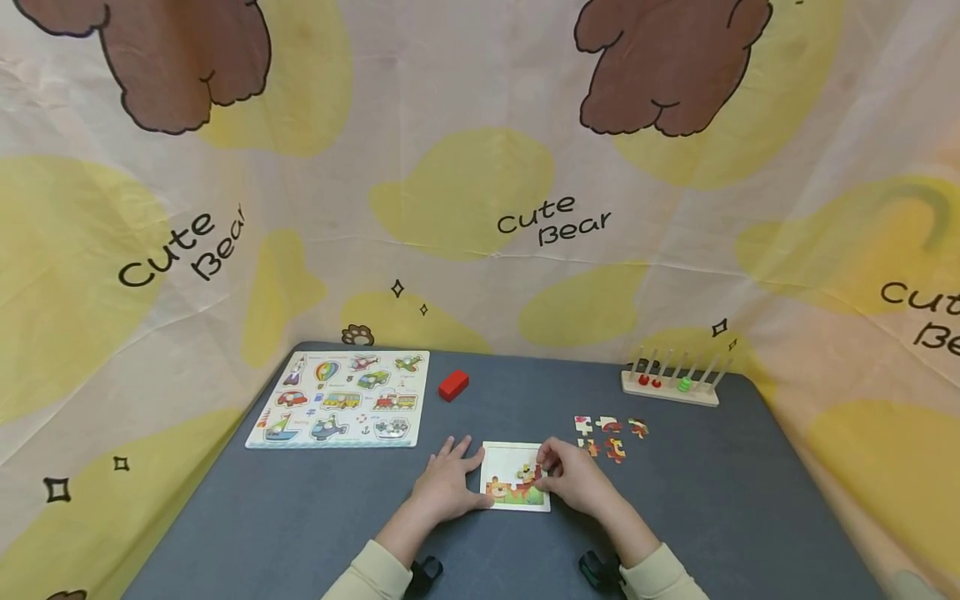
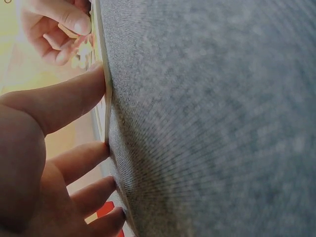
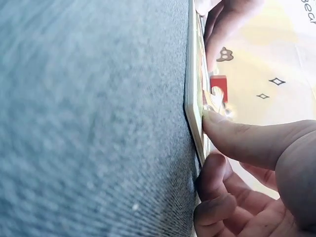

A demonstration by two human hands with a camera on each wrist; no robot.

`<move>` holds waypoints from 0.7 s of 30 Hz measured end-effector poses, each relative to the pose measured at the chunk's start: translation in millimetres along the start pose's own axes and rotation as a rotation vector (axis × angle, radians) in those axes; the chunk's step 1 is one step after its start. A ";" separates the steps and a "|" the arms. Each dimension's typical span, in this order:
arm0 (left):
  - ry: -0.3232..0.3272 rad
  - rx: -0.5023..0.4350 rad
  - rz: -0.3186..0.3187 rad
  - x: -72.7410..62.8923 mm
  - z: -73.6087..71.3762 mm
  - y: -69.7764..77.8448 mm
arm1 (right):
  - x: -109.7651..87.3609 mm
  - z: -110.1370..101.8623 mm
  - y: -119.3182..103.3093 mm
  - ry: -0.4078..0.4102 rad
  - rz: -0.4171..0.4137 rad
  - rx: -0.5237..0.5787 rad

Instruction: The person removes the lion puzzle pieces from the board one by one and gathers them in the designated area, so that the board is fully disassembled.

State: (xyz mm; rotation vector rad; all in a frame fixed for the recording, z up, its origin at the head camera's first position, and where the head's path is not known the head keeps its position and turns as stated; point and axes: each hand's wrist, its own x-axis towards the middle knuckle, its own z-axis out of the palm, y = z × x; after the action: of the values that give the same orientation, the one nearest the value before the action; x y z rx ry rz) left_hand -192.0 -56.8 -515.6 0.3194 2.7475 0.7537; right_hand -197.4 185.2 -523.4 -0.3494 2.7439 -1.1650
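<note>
A small square puzzle board [image 1: 504, 457] with a pale frame lies on the table, its lower part filled with joined animal-picture pieces [image 1: 517, 495]. Along its left edge my left hand [image 1: 444, 485] is spread, the thumb on the near left corner and the fingers reaching past the side. In the left wrist view the thumb [image 2: 74, 96] presses at the board's edge. Over the right side, my right hand [image 1: 579, 479] pinches a puzzle piece [image 3: 216, 98], which stands tilted up from the board by the thumb. The right fingers partly hide that piece.
Several loose puzzle pieces [image 1: 615, 448] lie right of the board. Behind are a red block [image 1: 453, 386], a large vehicle-picture board [image 1: 307, 422] at left, and a wooden peg stand [image 1: 671, 392] with beads at right. A printed cloth [image 1: 450, 192] hangs behind the table.
</note>
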 end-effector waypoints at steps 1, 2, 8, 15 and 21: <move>0.000 0.000 0.000 -0.1 -0.3 0.1 | -0.2 0.1 -0.7 0.001 -0.004 0.004; 0.002 -0.001 0.000 -0.2 -0.4 0.3 | -0.5 0.2 -1.4 0.002 -0.007 0.007; 0.002 -0.003 -0.002 -0.5 -1.0 1.3 | -1.2 -0.3 -3.8 -0.006 -0.017 0.015; -0.010 0.000 -0.008 0.5 -0.5 -0.1 | -1.1 -0.6 -3.5 0.005 -0.001 0.016; -0.002 -0.003 0.001 0.0 -0.4 -0.2 | -2.3 -2.2 -1.8 0.028 0.000 0.054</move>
State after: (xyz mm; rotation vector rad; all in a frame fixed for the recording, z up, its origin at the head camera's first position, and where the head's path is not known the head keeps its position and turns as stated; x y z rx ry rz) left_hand -192.2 -57.1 -515.4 0.3207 2.7440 0.7572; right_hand -195.4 186.0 -520.5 -0.3290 2.7296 -1.2510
